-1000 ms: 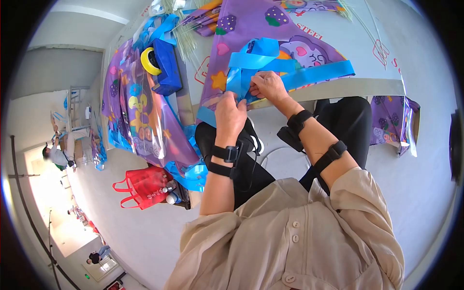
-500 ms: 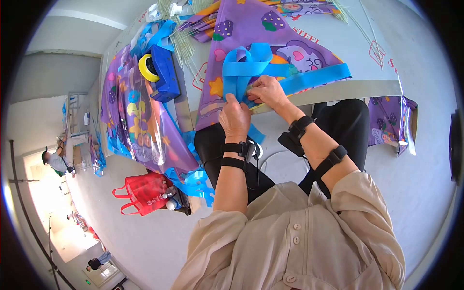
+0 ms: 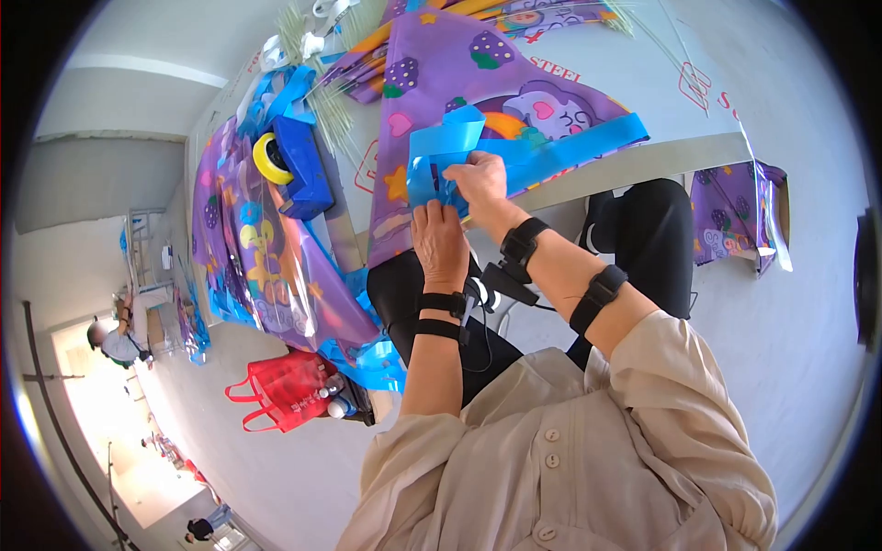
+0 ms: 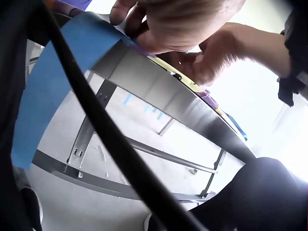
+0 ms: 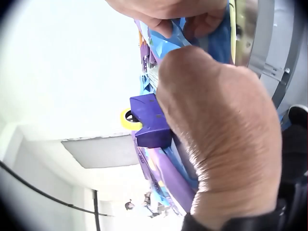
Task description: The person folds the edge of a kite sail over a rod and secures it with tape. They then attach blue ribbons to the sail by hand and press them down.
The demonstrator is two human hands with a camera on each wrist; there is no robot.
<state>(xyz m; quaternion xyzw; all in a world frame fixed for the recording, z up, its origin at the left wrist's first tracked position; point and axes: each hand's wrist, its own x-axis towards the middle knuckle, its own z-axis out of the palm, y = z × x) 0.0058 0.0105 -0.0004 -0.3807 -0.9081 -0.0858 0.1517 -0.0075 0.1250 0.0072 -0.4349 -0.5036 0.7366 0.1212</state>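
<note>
A folded, looped blue ribbon (image 3: 432, 170) lies on a purple printed plastic sheet (image 3: 404, 83) with berry and star pictures. My left hand (image 3: 439, 243) holds the ribbon's near end at the table's front edge. My right hand (image 3: 482, 188) pinches the ribbon just beyond it, its fingertips close to the left ones. In the right wrist view, the back of the left hand (image 5: 216, 110) hides its fingertips, while right-hand fingers (image 5: 163, 28) hold creased ribbon. In the left wrist view, the left hand (image 4: 187, 24) bends over the edge, beside a hanging blue strip (image 4: 57, 82).
A blue tape dispenser (image 3: 301, 170) with a yellow roll stands to the left, beside more printed sheets (image 3: 266, 248). Thin pale fibres (image 3: 333, 115) lie behind it. On the floor side sits a red bag (image 3: 289, 390). Two people are far off at left.
The right hand has moved left and nearer the left hand. The left hand's fingers now lie straighter over the ribbon's end. The ribbon loop has sunk lower and the view has shifted slightly.
</note>
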